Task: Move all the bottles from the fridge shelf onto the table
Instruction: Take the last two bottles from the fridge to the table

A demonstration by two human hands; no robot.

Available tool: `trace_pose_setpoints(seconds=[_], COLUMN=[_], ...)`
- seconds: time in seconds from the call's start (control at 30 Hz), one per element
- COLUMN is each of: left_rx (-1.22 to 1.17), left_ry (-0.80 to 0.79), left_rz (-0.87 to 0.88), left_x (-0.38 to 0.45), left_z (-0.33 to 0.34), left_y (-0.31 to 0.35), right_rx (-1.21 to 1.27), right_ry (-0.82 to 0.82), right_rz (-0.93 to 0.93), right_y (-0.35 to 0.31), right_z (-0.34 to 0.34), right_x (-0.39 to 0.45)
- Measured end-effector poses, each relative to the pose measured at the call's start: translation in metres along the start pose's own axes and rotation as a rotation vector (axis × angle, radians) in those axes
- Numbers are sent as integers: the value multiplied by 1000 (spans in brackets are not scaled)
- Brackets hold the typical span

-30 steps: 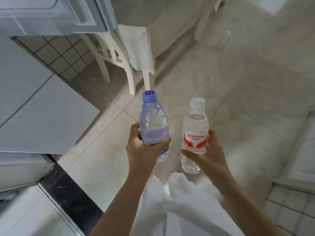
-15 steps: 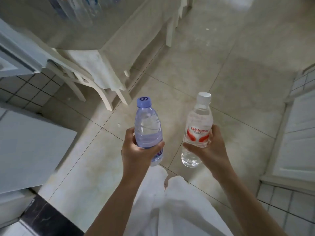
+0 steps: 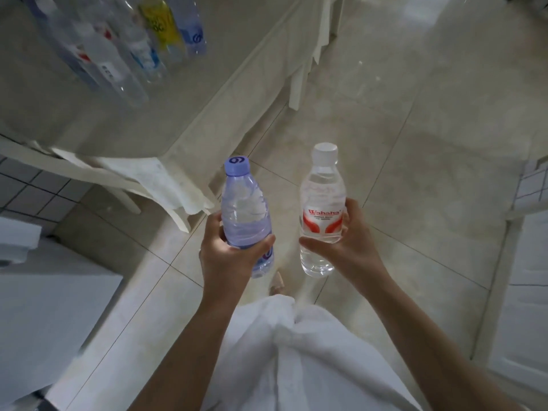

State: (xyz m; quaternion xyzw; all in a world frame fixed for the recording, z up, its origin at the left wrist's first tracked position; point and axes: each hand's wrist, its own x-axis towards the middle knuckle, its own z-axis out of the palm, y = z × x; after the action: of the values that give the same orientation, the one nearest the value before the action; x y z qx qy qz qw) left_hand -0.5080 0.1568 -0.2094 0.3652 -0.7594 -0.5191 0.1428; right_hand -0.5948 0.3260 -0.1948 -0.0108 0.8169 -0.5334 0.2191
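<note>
My left hand grips a bluish water bottle with a purple cap, held upright over the floor. My right hand holds a clear water bottle with a white cap and a red label, also upright. Both bottles hang side by side in front of me, apart from each other. The table, covered with a pale cloth, fills the upper left. Several bottles stand on it at the top left, among them a yellow one.
A white chair with a cloth draped over it stands at the table's near corner, left of my left hand. A white appliance top is at the lower left. A white door or cabinet lines the right edge. Tiled floor lies ahead.
The view has swung toward the table, which now fills the upper left with its bottles in sight. Both hands still hold their bottles, a little higher in view.
</note>
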Motion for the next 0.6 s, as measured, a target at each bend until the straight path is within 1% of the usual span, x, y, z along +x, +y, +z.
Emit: trace_pose_setpoints(seconds=[0.17,0.33,0.47,0.6], left_rx=[-18,-45,-32,-22], left_ry=[37,51,129,229], left_rz=[-15,-45,-84,-131], left_x=[73,132,183,228], left_z=[23,55,90,125], left_y=[26,49,67,90], right_rx=[12,-11,-66,-110], right_ry=[-20,-62,-116,-209], right_rz=[-28,-36,-36,-78], right_y=[-42,-65,-77,-100], right_z=[-2,-7,-18,-32], right_x=[76,150,226,298])
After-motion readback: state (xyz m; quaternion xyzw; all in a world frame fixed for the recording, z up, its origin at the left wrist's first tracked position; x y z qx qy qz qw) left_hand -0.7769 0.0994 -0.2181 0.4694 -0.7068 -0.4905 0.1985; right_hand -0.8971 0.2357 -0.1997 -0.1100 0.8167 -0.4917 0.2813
